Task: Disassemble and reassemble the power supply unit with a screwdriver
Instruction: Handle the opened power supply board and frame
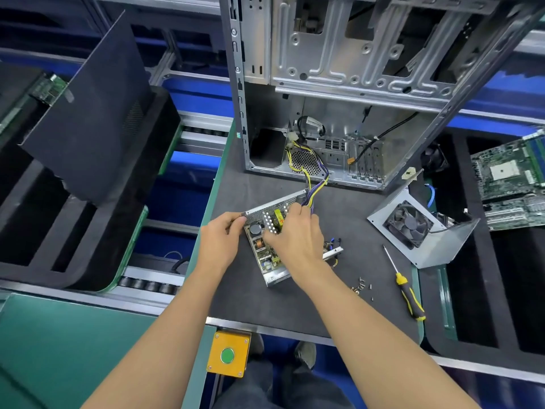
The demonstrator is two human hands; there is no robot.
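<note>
1. The power supply (267, 255) lies open on the dark mat (295, 308) right in front of you, its cover off and its circuit board bare. Its long side runs from near you on the right up and away to the left.
2. Your left hand (219, 242) grips the far left corner of its metal tray, fingers curled over the edge.
3. Your right hand (298, 236) lies over the middle of the board, fingers bent down among the parts; what they pinch is hidden under the hand.
4. The board sits directly beneath your right fingers, so that hand is nearer for lifting it.
5. The cable bundle (317, 184) runs from the far end up into the computer case (324, 84).
6. The fan cover (418, 228) stands well off to the right.
7. The screwdriver (405, 286) lies untouched near your right forearm, and the loose screws (362, 286) lie just beside it.
</note>
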